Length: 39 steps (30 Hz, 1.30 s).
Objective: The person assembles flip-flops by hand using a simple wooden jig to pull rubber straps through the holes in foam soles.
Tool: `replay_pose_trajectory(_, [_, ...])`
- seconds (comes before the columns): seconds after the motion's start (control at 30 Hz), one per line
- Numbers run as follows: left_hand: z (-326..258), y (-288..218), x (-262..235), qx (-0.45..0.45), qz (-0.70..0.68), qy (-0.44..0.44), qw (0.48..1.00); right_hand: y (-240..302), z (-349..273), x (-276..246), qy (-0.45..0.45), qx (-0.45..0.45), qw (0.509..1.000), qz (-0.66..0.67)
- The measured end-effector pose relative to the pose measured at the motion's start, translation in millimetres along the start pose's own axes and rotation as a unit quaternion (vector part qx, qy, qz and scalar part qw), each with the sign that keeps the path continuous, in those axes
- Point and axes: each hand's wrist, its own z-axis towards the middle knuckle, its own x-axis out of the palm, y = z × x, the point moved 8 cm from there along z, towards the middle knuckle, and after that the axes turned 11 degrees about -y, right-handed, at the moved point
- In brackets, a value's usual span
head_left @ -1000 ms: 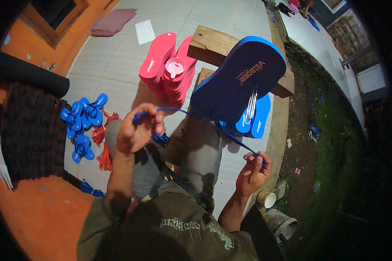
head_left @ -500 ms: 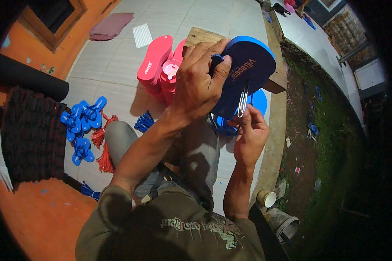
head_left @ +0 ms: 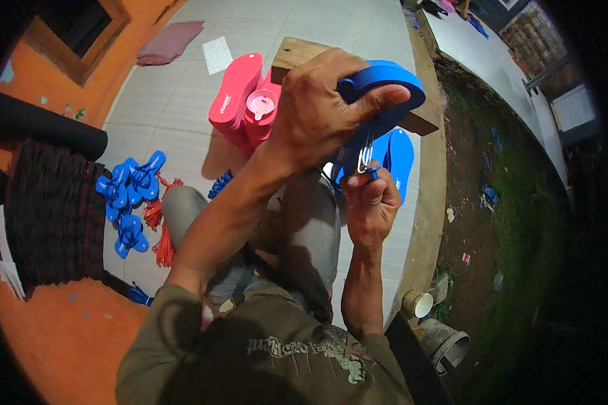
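Note:
My left hand (head_left: pixel 317 111) is wrapped round a blue flip-flop sole (head_left: pixel 388 73), its thumb pressing the sole into a bend above my knees. A bright metal wire loop (head_left: pixel 365 156) sticks out from the sole's underside. Just below the loop, my right hand (head_left: pixel 373 196) has its fingers closed on a small blue strap end (head_left: pixel 373 173), which touches or nearly touches the wire. The rest of that strap is hidden. Behind my right hand lie more blue soles (head_left: pixel 400 155), beside a wooden block (head_left: pixel 422 123) that is partly covered by my left hand.
Pink soles (head_left: pixel 233 101) stand stacked ahead, with a small pink cup (head_left: pixel 261 102) on them. To the left are finished blue flip-flops (head_left: pixel 130 233), red straps (head_left: pixel 163 246) and a dark stacked pile (head_left: pixel 54 209). The tiled floor ends at a ledge (head_left: pixel 425 236) on the right.
The sole has gone from nearly flat to bent and tipped under my left thumb. My right hand has turned and moved slightly left and down, now showing a blue strap end at the wire loop.

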Motion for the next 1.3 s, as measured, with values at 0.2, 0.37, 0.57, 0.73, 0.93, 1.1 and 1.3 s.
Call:
replay_pose_trajectory(0.2, [-3,-9,-2,0.046,0.051,0.018,0.997,-18,2,-3,0.023,0.022,0.999,0.040])
replay_pose_trajectory(0.37, [-6,0,1,-0.081,-0.003,0.062,0.995,-27,6,-8,0.021,0.032,0.998,0.047])
replay_pose_trajectory(0.57, [-4,6,4,-0.094,-0.015,0.074,0.993,-16,8,0,0.020,-0.028,0.998,0.052])
replay_pose_trajectory(0.73, [-3,4,3,-0.052,-0.016,0.042,0.998,-46,0,2,0.018,0.080,0.996,-0.046])
replay_pose_trajectory(0.93, [-5,2,3,-0.013,0.009,0.055,0.998,-50,-22,-7,-0.024,0.053,0.979,0.197])
replay_pose_trajectory(1.1, [-9,13,0,-0.060,-0.031,0.022,0.998,-10,2,3,-0.007,-0.093,0.994,0.064])
replay_pose_trajectory(1.3, [-6,11,-3,-0.033,-0.036,-0.007,0.999,-20,4,-3,-0.027,-0.045,0.997,0.059])
